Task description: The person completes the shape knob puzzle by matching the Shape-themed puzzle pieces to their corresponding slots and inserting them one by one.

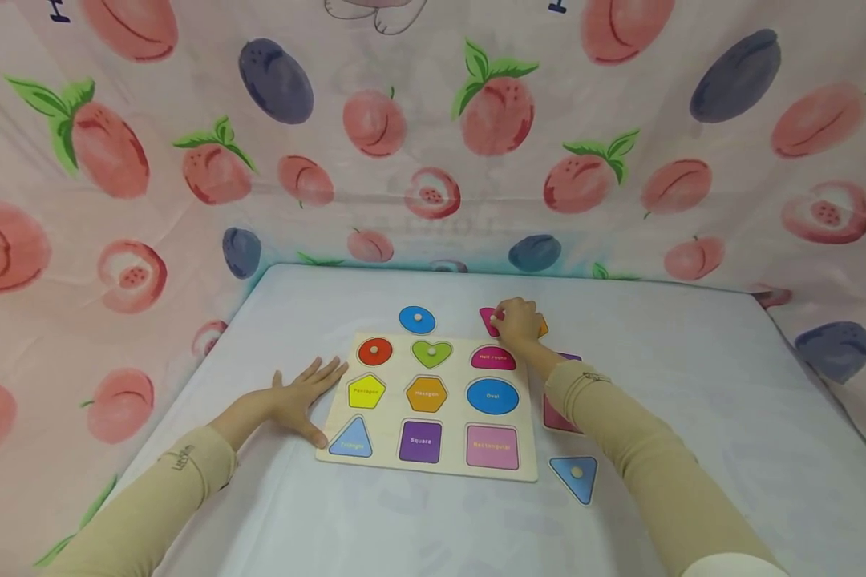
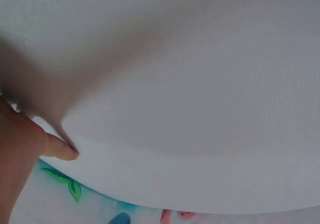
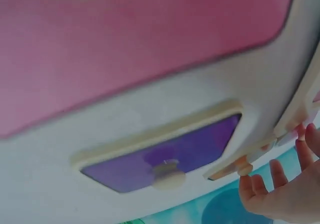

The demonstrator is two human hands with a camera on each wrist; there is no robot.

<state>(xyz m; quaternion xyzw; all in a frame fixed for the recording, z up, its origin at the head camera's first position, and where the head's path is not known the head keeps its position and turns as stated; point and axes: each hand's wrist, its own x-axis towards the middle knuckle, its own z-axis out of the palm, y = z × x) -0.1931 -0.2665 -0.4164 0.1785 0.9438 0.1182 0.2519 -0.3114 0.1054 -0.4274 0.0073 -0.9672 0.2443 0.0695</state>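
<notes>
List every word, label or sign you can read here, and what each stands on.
"Half round": magenta shape on the board
"Pentagon": yellow shape
"Hexagon": orange shape
"Oval": blue shape
"Triangle", faint: light-blue shape
"Square": purple shape
"Rectangular": pink shape
Left sleeve: lettering too small to read.
Right sleeve: dark mark, unreadable.
Backdrop: cut-off and faint lettering, no whole word readable.

"pentagon" (image 1: 366, 392), "hexagon" (image 1: 426, 393), "oval" (image 1: 492, 396), "square" (image 1: 421, 441), "rectangular" (image 1: 492, 446) on board (image 1: 455, 437)
</notes>
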